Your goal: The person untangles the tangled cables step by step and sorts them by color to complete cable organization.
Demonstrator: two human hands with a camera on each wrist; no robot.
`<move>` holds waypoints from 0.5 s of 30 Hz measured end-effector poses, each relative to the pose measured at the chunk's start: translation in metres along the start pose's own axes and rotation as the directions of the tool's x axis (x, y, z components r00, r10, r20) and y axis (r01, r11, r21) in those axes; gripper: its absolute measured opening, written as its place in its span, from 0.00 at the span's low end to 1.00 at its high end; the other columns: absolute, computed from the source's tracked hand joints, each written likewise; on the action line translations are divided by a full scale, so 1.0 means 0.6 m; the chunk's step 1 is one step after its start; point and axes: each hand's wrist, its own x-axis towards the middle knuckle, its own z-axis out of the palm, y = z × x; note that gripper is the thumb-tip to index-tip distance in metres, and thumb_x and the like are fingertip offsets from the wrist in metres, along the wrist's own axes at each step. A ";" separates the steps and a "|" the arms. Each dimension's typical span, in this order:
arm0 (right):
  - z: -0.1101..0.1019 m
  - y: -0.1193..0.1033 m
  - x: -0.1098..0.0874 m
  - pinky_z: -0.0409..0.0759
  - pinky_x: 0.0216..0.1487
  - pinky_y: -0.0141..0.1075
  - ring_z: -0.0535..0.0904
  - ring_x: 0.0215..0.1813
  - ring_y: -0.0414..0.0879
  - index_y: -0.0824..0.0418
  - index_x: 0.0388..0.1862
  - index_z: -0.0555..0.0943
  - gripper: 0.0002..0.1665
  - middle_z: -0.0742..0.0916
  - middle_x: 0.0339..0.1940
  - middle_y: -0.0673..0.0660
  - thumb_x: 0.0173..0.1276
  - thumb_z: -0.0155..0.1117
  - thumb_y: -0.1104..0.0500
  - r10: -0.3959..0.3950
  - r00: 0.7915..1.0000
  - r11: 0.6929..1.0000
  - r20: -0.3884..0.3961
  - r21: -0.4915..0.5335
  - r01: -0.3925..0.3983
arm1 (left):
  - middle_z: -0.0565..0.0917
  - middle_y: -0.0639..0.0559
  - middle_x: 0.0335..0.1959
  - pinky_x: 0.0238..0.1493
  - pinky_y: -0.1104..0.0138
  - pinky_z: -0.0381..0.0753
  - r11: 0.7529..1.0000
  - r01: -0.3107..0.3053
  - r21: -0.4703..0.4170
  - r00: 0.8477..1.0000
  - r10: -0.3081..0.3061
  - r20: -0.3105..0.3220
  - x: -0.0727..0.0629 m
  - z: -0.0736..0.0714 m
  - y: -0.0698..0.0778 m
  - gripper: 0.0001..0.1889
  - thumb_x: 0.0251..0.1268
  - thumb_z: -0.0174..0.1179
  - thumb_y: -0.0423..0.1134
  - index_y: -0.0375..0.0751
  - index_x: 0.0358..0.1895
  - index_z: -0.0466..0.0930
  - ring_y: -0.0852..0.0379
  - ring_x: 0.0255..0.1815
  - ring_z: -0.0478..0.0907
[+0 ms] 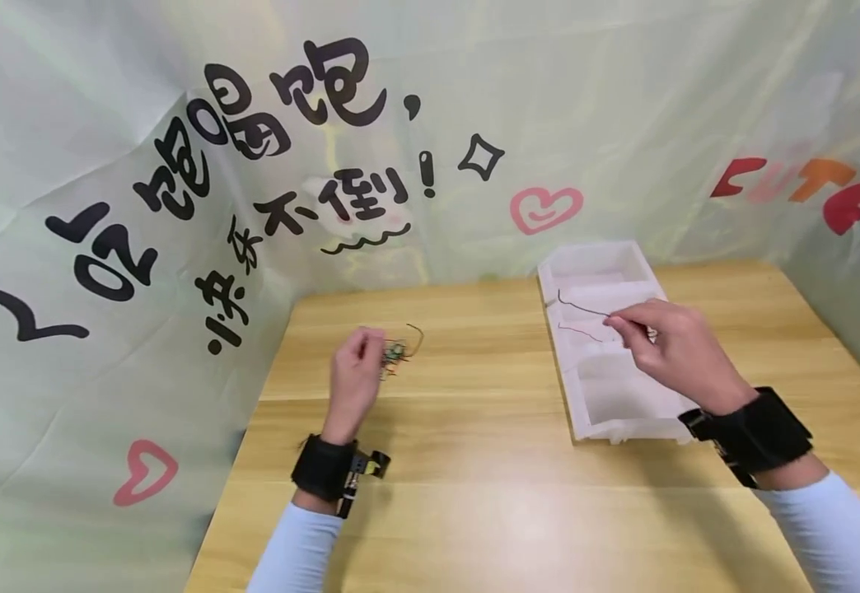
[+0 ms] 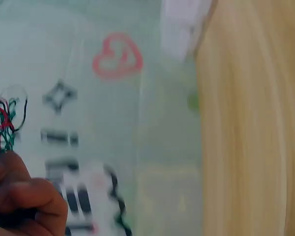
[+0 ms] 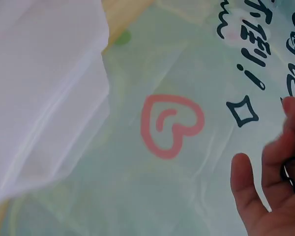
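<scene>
My left hand [image 1: 354,371] grips a tangled bundle of thin wires [image 1: 394,354] above the left part of the table. Red, green and black strands of that bundle [image 2: 7,115] stick out past the curled fingers in the left wrist view. Over the white compartment tray [image 1: 569,387], my right hand [image 1: 670,350] pinches a thin dark wire [image 1: 581,308] between thumb and fingertips. Part of a black wire [image 3: 285,172] shows against the right fingers [image 3: 278,162] in the right wrist view. A thin red wire [image 1: 580,332] appears at the tray's middle compartment, below the dark one.
The tray stands on the wooden table [image 1: 474,461], right of centre, near the back. Behind and at both sides hangs a pale printed cloth [image 1: 460,74] with black lettering and pink hearts. Black straps with small cameras [image 1: 376,464] circle the wrists.
</scene>
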 end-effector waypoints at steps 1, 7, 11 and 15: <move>-0.002 0.004 0.000 0.67 0.31 0.27 0.73 0.27 0.36 0.63 0.37 0.88 0.17 0.84 0.24 0.47 0.77 0.62 0.51 0.021 0.999 1.000 0.025 -0.004 -0.021 | 0.67 0.51 0.20 0.29 0.67 0.62 1.000 -0.005 -0.017 0.998 0.006 0.066 -0.003 -0.001 0.004 0.13 0.80 0.48 0.32 0.32 0.34 0.76 0.58 0.21 0.62; 0.011 0.018 0.015 0.71 0.32 0.22 0.81 0.32 0.35 0.66 0.48 0.88 0.16 0.89 0.30 0.52 0.61 0.71 0.75 0.126 0.989 0.992 0.081 0.018 -0.128 | 0.65 0.52 0.21 0.28 0.67 0.61 0.991 0.004 -0.131 0.980 0.023 0.197 -0.014 0.020 0.022 0.11 0.80 0.51 0.34 0.32 0.36 0.75 0.57 0.20 0.62; 0.011 0.037 0.025 0.72 0.38 0.22 0.80 0.35 0.35 0.67 0.45 0.88 0.12 0.90 0.34 0.56 0.64 0.70 0.73 0.201 0.974 0.979 0.100 0.005 -0.202 | 0.65 0.52 0.19 0.25 0.68 0.61 0.987 0.004 -0.162 0.986 0.023 0.163 -0.015 0.023 0.025 0.10 0.79 0.52 0.32 0.32 0.36 0.76 0.58 0.18 0.61; 0.010 0.059 0.037 0.72 0.40 0.25 0.79 0.35 0.43 0.66 0.46 0.88 0.10 0.89 0.38 0.56 0.67 0.69 0.70 0.238 0.961 0.971 0.144 -0.023 -0.237 | 0.66 0.52 0.19 0.23 0.69 0.62 0.985 0.010 -0.173 0.981 0.024 0.194 -0.016 0.021 0.027 0.11 0.80 0.51 0.32 0.30 0.36 0.75 0.59 0.17 0.62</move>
